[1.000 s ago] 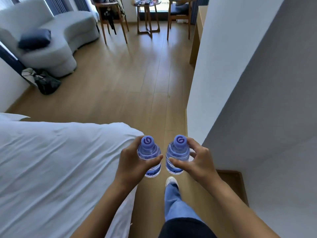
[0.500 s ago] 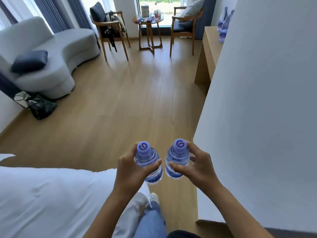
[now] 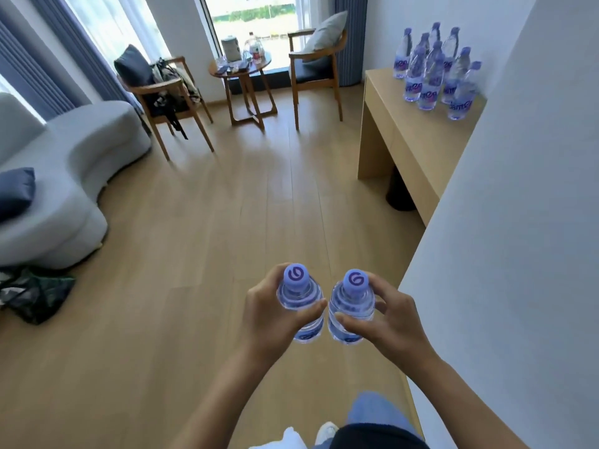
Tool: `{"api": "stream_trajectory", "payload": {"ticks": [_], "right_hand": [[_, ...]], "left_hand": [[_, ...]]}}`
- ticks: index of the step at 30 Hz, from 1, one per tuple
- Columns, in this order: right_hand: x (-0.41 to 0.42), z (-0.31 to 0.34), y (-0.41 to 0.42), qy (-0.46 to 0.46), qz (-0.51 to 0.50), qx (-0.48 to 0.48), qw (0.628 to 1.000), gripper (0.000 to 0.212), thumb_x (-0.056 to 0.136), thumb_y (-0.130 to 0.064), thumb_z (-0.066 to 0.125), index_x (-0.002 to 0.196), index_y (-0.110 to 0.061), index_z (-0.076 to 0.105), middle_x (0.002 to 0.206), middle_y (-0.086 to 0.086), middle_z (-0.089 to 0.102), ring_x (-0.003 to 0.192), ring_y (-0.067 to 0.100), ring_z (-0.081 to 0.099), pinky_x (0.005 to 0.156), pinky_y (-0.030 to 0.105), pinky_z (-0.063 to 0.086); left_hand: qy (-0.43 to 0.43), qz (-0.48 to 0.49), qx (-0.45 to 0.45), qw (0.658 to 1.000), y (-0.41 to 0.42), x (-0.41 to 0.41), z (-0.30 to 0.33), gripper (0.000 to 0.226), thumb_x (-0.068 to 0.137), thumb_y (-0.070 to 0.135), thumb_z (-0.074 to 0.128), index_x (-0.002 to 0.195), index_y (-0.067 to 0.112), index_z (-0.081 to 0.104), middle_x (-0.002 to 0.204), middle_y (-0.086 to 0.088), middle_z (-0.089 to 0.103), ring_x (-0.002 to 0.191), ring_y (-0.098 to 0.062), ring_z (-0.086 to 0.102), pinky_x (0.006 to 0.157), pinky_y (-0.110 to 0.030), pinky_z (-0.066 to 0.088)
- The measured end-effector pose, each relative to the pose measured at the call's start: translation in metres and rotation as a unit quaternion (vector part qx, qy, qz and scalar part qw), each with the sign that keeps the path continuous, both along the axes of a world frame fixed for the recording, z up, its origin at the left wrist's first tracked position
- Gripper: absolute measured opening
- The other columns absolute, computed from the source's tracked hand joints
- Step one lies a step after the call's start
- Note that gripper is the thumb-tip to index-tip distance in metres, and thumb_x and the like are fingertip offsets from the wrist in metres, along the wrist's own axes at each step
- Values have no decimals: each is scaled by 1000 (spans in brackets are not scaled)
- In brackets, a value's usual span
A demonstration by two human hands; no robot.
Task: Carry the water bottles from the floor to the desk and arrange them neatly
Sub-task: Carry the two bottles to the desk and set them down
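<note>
Two bottles carried upright, wall alongside
Left hand (image 3: 269, 314) grips left bottle (image 3: 299, 301), right hand (image 3: 385, 314) grips right bottle (image 3: 351, 306); caps show swirl logo

hotel-like room: sofa (image 3: 64, 176), armchairs (image 3: 316, 69), desk (image 3: 408, 131)

Clear glossy plastic bottles (image 3: 324, 306), matt pale wood desk (image 3: 402, 124), smooth wood-plank floor (image 3: 201, 254).

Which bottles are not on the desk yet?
The two carried upright over the floor: one in the left hand, one in the right hand. The other bottles stand clustered on the desk.
</note>
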State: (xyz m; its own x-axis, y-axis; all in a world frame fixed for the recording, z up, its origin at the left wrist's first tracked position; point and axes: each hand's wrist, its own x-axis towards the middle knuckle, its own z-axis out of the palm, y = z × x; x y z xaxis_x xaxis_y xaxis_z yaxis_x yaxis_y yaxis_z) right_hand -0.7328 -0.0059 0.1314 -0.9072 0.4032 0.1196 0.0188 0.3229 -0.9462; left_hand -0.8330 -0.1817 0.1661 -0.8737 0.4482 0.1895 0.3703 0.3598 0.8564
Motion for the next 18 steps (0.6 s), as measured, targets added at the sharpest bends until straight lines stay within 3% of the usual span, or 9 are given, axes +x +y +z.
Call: {"api": "stream_trajectory", "payload": {"ticks": [5, 12, 18], "right_hand": [[-89, 1, 44, 1, -16, -12, 1000, 53, 68, -12, 89, 107, -36, 64, 98, -21, 72, 89, 5, 70, 75, 13, 53], [-207, 9, 134, 4, -36, -12, 999, 55, 68, -12, 89, 113, -30, 64, 100, -11, 74, 93, 4, 70, 81, 15, 53], [-283, 22, 211, -1, -55, -2, 998, 52, 71, -9, 87, 112, -29, 64, 101, -14, 72, 93, 7, 69, 81, 12, 50]], "left_hand": [[-24, -9, 11, 1000, 45, -91, -3, 41, 62, 20, 91, 92, 30, 65, 84, 17, 70, 74, -1, 66, 68, -18, 53], [-24, -31, 15, 999, 138, -215, -4, 42, 62, 20, 91, 92, 31, 64, 83, 19, 69, 73, 1, 65, 66, -11, 49], [-33, -70, 21, 997, 224, -305, 6, 40, 62, 23, 91, 91, 31, 63, 83, 18, 69, 73, -1, 66, 65, -10, 48]]}}
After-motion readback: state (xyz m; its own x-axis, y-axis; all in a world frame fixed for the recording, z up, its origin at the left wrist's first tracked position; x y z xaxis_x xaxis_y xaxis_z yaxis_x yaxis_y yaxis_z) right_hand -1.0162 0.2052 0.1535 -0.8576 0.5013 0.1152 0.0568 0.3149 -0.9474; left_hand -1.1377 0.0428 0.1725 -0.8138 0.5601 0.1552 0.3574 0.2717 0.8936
